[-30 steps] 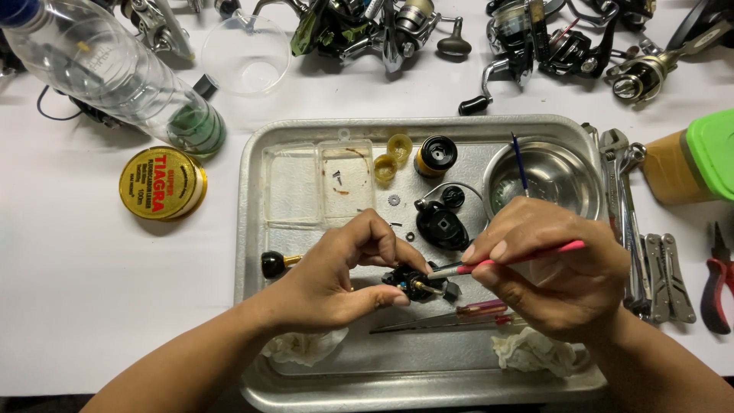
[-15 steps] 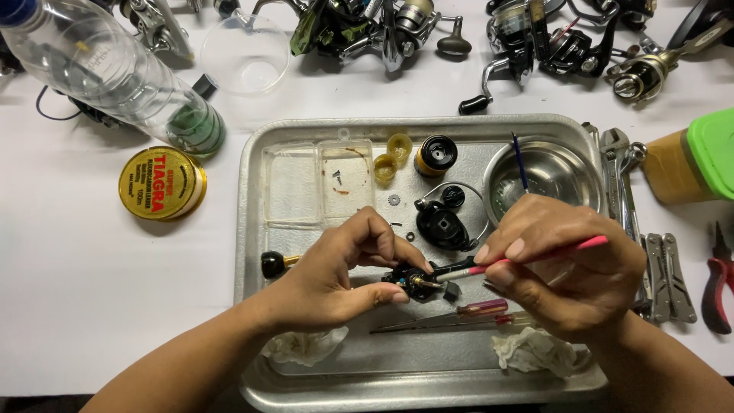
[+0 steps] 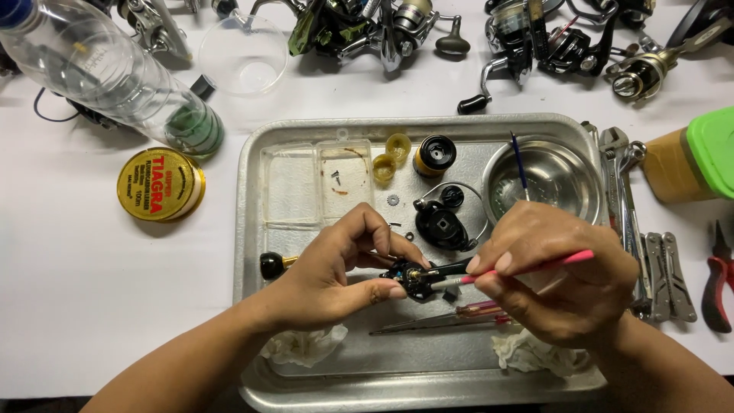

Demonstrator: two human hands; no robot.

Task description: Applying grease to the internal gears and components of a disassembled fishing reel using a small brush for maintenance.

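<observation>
Midway over a metal tray [image 3: 252, 229], a person's left hand [image 3: 336, 268] pinches a small black reel part [image 3: 409, 279] between thumb and fingertips, while the right hand [image 3: 558, 283] is closed around a pink-handled brush [image 3: 527, 268] whose dark tip meets the part from the right. The part sits between the two hands — gripped at its left side, touched at its right — held just above the tray floor near the tray's middle. The risk, by the look of it, lies in the lightness of that pinch: a firm push from the brush could twist the part out of the fingertips and drop it among the loose pieces nearby. A small gear [image 3: 393, 199] and two yellowish rings [image 3: 390, 153] lie bare on the tray just beyond the left hand, and a stray sleeve or wrist might scatter them. Red-handled screwdrivers [image 3: 459, 313] rest under the hands, near enough to be knocked. A steel bowl [image 3: 569, 164] with a thin blue brush [image 3: 520, 164] leaning in it stands close behind the right hand — a backward lift of the knuckles could tip that brush out.
</observation>
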